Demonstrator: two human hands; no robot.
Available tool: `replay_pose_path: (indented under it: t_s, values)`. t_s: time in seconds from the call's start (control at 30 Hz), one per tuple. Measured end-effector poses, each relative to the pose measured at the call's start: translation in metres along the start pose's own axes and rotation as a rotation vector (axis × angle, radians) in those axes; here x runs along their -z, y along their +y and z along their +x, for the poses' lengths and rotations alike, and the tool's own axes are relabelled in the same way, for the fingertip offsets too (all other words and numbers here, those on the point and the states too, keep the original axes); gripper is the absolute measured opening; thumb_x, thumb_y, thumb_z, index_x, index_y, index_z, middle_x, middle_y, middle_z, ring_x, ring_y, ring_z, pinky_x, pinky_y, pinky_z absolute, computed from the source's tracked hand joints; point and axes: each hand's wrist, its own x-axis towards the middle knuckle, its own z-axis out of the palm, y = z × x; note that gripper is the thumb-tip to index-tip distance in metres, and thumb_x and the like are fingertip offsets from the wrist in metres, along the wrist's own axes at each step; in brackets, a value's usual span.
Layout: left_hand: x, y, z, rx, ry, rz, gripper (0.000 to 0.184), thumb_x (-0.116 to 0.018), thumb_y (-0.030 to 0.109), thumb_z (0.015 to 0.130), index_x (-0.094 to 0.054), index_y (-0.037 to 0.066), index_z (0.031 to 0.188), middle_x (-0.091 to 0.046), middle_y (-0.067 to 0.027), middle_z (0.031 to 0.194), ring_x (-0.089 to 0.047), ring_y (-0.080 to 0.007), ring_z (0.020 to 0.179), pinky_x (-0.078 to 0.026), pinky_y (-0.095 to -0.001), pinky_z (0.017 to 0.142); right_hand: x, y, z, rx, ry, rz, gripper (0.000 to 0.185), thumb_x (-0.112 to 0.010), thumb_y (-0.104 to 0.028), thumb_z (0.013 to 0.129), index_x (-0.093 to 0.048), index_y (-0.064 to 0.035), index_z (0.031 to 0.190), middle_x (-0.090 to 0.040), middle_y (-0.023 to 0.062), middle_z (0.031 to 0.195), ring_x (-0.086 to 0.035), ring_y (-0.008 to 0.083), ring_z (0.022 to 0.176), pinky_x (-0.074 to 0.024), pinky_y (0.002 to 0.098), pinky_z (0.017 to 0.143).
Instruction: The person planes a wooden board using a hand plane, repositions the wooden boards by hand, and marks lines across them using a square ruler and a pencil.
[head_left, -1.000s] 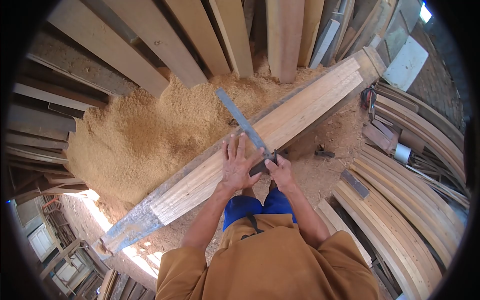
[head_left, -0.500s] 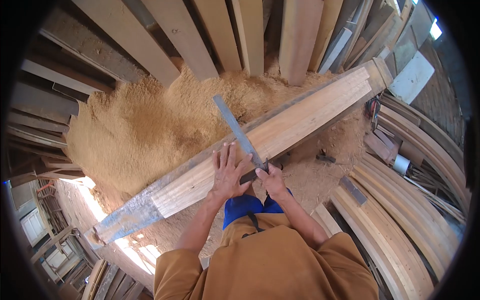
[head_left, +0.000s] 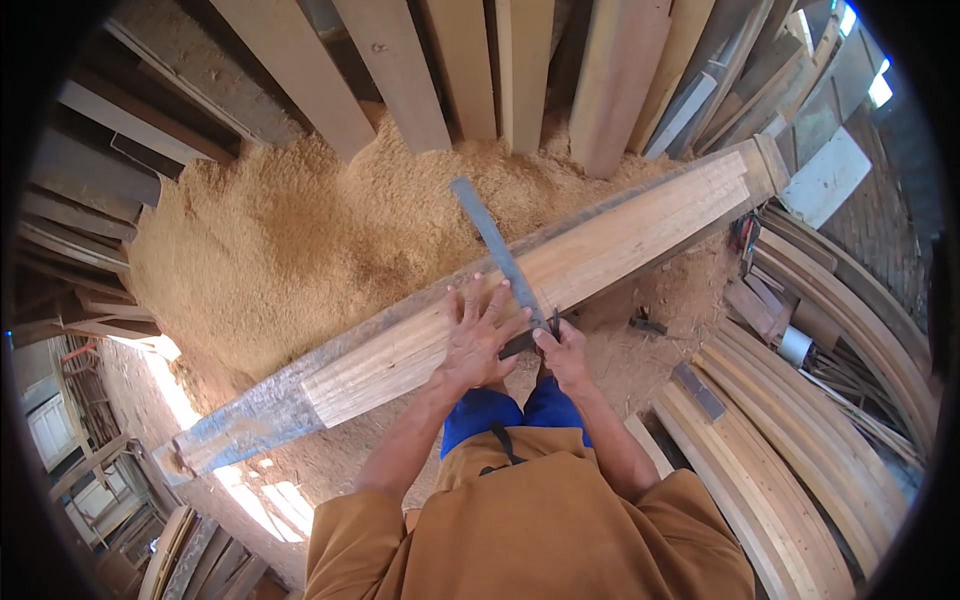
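Note:
A long pale board [head_left: 620,232] lies on a narrow, worn bench beam [head_left: 262,425] that runs diagonally across the view. Across the board rests a flat grey metal blade of a square [head_left: 492,238], its far end reaching over the sawdust. My left hand [head_left: 476,335] lies spread on the board, fingertips close to the blade's left edge. At the near edge of the board, my right hand [head_left: 566,356] is closed around a small dark tool [head_left: 556,322] beside the blade's near end. What exactly its fingers pinch is partly hidden.
A large sawdust heap [head_left: 270,260] lies beyond the bench. Planks [head_left: 400,75] stand along the far side. Stacked curved boards [head_left: 760,480] fill the right, with a dark block [head_left: 698,391] on top. A small dark object [head_left: 648,322] lies on the ground.
The blade has shifted along the board, first left and then back right, with both hands moving alongside it. The camera view has also shifted slightly.

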Motion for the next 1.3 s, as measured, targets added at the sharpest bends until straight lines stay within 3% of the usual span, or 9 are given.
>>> replay_pose_path:
  t_s: [0.67,1.3]
  values:
    - [0.001,0.005,0.006,0.016,0.008,0.026,0.085,-0.084,0.051,0.070,-0.055,0.046,0.150,-0.022,-0.0240,0.171,-0.014,-0.0513,0.157,-0.009,-0.0749,0.122,0.000,-0.016,0.000,-0.035,-0.060,0.023,0.025,-0.066,-0.009,0.101,-0.069,0.0037,0.123,-0.069,0.0004,0.104,-0.060,0.0075,0.091,-0.0503,0.0250,0.082]
    - [0.002,0.007,0.007,0.025,0.016,0.052,0.084,-0.083,0.053,0.069,-0.057,0.046,0.149,-0.024,-0.0259,0.170,-0.016,-0.0509,0.157,-0.006,-0.0714,0.123,0.000,-0.017,-0.001,-0.028,-0.084,0.055,0.025,-0.065,-0.010,0.102,-0.068,0.0046,0.122,-0.068,-0.0006,0.104,-0.059,0.0071,0.091,-0.0494,0.0248,0.083]
